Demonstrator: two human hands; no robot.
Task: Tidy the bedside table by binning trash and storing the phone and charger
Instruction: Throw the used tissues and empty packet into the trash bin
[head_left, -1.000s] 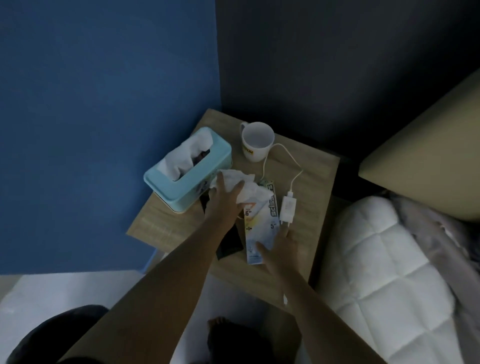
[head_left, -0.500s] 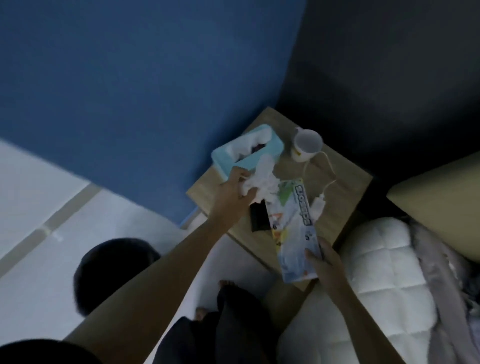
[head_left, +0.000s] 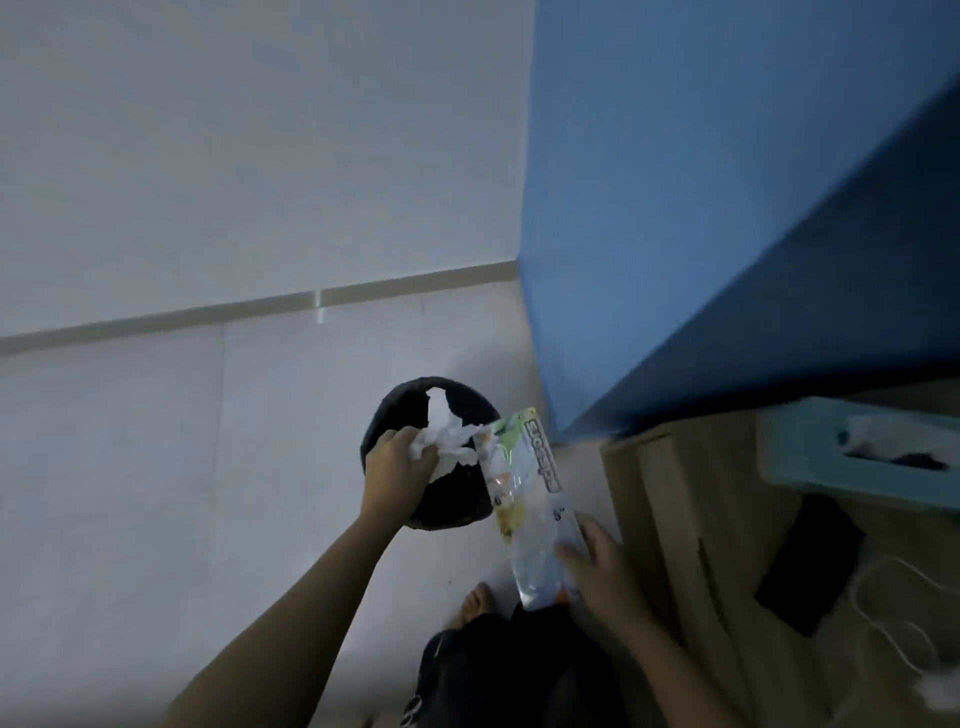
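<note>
The head view looks down at the floor next to the bedside surface (head_left: 727, 545). A round black bin (head_left: 410, 410) stands on the pale floor, just beside the surface's left edge. The left hand (head_left: 397, 475) is over the bin's open top. Its grip is closed tight on a crumpled white tissue (head_left: 449, 434), which hangs right above the hole. The right hand (head_left: 597, 564) is near the surface's left edge. Its grip is pinched on the lower end of a shiny plastic wrapper (head_left: 524, 499). The top end of the wrapper points at the bin and touches the tissue.

To do this step well, I think the left hand should just let go, since the tissue is already over the middle of the bin. The wrapper is long and floppy, so it may be best to bring it more over the hole before dropping it. If not, it could catch on the rim and slide to the floor.

The black phone (head_left: 810, 564) lies flat on the surface, near its right side. The white charger cable (head_left: 883, 613) curls just beside it. A pale blue tissue box (head_left: 831, 462) sits behind the phone. These are not yet put away.
</note>
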